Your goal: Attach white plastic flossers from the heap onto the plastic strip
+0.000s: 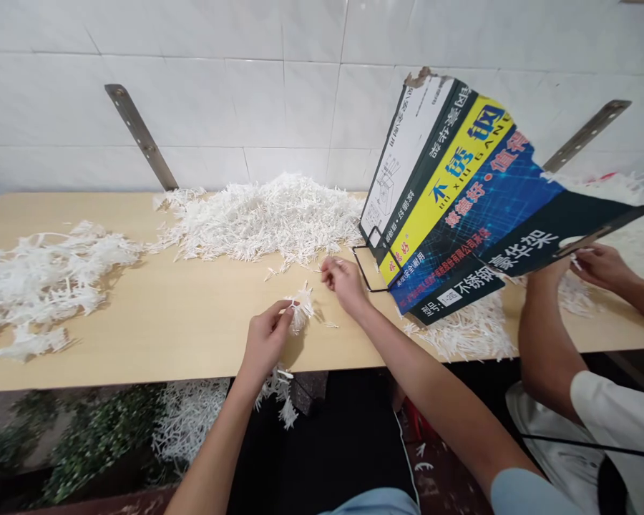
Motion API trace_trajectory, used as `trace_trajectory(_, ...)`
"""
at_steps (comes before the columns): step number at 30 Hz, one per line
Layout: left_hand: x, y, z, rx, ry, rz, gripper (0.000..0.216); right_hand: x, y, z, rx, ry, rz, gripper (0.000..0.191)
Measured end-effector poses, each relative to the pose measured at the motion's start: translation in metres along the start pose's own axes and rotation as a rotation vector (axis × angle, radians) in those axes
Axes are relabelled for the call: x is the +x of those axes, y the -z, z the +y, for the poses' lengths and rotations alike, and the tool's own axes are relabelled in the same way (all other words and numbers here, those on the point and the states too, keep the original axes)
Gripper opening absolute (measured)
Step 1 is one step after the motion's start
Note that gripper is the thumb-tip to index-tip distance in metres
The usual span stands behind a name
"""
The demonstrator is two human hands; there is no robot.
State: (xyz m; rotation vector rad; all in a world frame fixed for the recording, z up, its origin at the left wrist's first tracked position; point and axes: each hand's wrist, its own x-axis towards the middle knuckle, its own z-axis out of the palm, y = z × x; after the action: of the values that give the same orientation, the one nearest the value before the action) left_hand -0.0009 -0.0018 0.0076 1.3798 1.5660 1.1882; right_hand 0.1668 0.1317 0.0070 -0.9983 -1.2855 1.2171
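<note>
My left hand [267, 337] pinches a white plastic sprig [301, 312] with many thin tips, just above the table. More of the same white branching hangs below that hand, past the table's front edge. To the right, my right hand [345, 282] has its thumb and fingertips closed together; whether a small piece is between them I cannot make out. Beyond it lies a big heap of small white pieces [279, 218] against the wall. A looser pile of white sprigs [48, 279] covers the table's left side.
A printed cardboard sheet [451, 193] stands in a black wire holder [373, 268] right of my right hand. Behind it, a co-worker's hands [604, 268] work near more white pieces. Metal brackets [144, 139] rise along the wall. Green foliage [107, 436] sits below the wooden table [182, 322].
</note>
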Motion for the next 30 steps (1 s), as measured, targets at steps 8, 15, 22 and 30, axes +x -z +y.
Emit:
trace_trajectory(8, 0.004, -0.002, 0.002, -0.007, 0.018, -0.006, 0.040, -0.012, -0.002, -0.003, -0.227, 0.122, -0.489, 0.034)
trace_trajectory(15, 0.000, 0.001, -0.006, -0.133, 0.078, 0.068, 0.043, 0.004, 0.002, 0.003, 0.010, 0.094, 0.040, 0.036)
trace_trajectory(22, 0.004, -0.004, -0.005, -0.028, 0.032, 0.058, 0.041, -0.015, -0.005, -0.007, -0.208, 0.079, -0.528, 0.032)
trace_trajectory(30, 0.001, -0.003, -0.005, -0.050, 0.065, 0.100, 0.043, 0.007, 0.009, 0.001, 0.081, 0.032, -0.042, 0.044)
